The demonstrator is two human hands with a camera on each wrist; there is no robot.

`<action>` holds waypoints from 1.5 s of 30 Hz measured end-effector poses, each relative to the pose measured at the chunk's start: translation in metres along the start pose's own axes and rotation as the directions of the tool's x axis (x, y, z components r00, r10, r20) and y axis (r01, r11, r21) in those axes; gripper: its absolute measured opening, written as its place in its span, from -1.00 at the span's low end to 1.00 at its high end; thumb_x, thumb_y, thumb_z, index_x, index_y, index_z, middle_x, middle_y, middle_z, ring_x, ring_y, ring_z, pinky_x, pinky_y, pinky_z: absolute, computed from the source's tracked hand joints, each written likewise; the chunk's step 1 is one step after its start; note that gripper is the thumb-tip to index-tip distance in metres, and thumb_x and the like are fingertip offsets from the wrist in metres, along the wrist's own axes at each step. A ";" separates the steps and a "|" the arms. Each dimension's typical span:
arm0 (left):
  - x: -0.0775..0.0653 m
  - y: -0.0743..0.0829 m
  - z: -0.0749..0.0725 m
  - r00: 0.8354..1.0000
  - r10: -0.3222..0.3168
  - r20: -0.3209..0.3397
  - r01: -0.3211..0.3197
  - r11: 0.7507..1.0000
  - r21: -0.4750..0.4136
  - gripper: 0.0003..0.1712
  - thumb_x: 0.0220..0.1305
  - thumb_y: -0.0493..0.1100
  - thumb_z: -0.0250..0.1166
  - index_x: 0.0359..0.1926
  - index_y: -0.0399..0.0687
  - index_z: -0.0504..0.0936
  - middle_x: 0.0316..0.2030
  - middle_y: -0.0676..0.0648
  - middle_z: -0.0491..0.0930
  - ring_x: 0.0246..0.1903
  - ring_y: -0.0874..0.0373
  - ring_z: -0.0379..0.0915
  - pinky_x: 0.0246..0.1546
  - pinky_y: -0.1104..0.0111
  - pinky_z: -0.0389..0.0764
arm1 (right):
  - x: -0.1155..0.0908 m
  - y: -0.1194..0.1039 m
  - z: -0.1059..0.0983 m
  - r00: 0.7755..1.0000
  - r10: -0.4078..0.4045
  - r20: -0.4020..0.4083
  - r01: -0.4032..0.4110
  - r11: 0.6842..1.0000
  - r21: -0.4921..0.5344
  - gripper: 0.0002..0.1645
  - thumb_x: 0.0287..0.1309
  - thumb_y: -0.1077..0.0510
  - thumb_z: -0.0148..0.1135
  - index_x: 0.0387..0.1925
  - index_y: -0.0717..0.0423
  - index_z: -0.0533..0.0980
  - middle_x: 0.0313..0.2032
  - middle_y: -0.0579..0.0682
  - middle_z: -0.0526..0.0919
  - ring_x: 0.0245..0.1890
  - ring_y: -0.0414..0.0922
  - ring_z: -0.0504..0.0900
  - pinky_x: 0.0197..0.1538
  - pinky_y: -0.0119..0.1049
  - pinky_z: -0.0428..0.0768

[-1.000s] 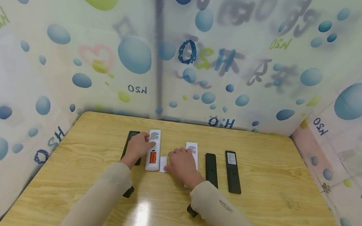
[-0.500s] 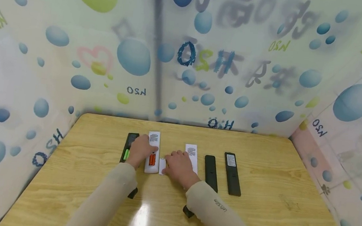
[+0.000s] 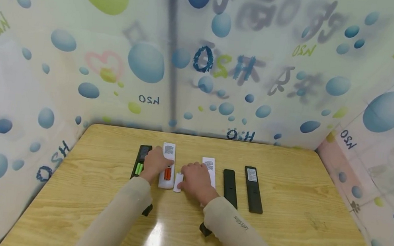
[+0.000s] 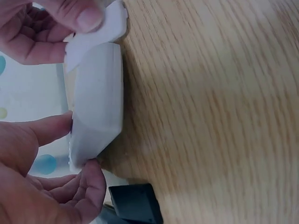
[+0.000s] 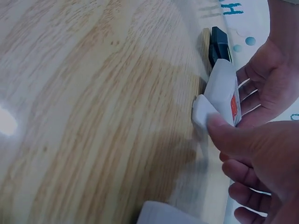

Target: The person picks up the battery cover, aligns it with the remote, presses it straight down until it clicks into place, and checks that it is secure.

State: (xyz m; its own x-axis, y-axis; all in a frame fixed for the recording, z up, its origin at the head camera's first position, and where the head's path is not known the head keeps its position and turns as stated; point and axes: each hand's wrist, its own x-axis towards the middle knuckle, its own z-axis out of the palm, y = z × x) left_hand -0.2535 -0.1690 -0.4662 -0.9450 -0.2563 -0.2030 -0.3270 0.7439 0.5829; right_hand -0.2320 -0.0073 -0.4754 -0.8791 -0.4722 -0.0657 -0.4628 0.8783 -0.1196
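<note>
A white remote control (image 3: 165,184) lies back up, its open compartment showing orange batteries (image 3: 167,173). My left hand (image 3: 155,162) holds it by its sides, thumb on one edge and fingers on the other, as the left wrist view shows. Beside the remote, my right hand (image 3: 196,180) pinches a small white battery cover (image 3: 178,182) between thumb and fingers. In the left wrist view the cover (image 4: 110,23) is tilted and close by the remote's side (image 4: 100,88); whether they touch I cannot tell.
Left of the white remote lies a black remote (image 3: 144,152) with green batteries (image 3: 139,168) exposed. Another white remote (image 3: 209,163) is partly hidden by my right hand. Two black remotes (image 3: 230,186) (image 3: 254,191) lie further right on the wooden table (image 3: 312,191).
My left hand has shifted slightly down and right along the white remote, revealing the green batteries. The battery cover, gripped by my right hand, has changed its tilt slightly.
</note>
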 end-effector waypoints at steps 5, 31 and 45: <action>-0.002 0.002 0.001 1.000 -0.009 -0.013 0.009 1.000 -0.020 -0.47 0.18 -0.03 0.37 0.04 -0.28 0.46 -0.16 -0.26 0.60 -0.24 -0.07 0.58 -0.38 0.21 0.61 | -0.002 0.004 -0.002 0.999 0.006 -0.051 -0.004 1.000 0.028 -0.69 0.10 -0.18 0.37 -0.21 -0.13 0.68 -0.26 -0.15 0.71 -0.19 -0.09 0.56 0.01 -0.11 0.48; -0.008 0.011 -0.001 0.994 0.092 0.057 -0.061 0.911 -0.408 -0.38 0.32 -0.13 0.27 0.36 -0.09 0.34 0.15 -0.25 0.52 0.01 -0.09 0.57 -0.12 0.22 0.65 | -0.028 0.032 -0.041 0.994 -0.023 -0.111 0.034 0.995 0.097 -0.80 0.13 -0.16 0.36 -0.46 -0.20 0.62 -0.49 -0.27 0.61 -0.37 -0.17 0.43 -0.08 -0.17 0.44; -0.022 0.020 0.017 0.977 0.152 0.148 -0.043 0.825 -0.564 -0.39 0.31 -0.15 0.29 0.35 -0.07 0.37 0.17 -0.19 0.49 -0.07 -0.01 0.58 -0.24 0.34 0.66 | -0.045 0.049 -0.049 0.994 -0.006 -0.109 0.013 0.998 0.067 -0.79 0.10 -0.14 0.38 -0.50 -0.18 0.62 -0.49 -0.26 0.63 -0.38 -0.16 0.41 -0.09 -0.16 0.41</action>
State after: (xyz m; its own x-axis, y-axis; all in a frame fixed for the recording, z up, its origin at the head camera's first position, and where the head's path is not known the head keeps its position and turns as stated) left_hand -0.2395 -0.1375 -0.4635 -0.9730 -0.0459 -0.2260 -0.2298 0.2766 0.9331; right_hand -0.2204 0.0611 -0.4298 -0.8836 -0.4663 0.0431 -0.4657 0.8651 -0.1866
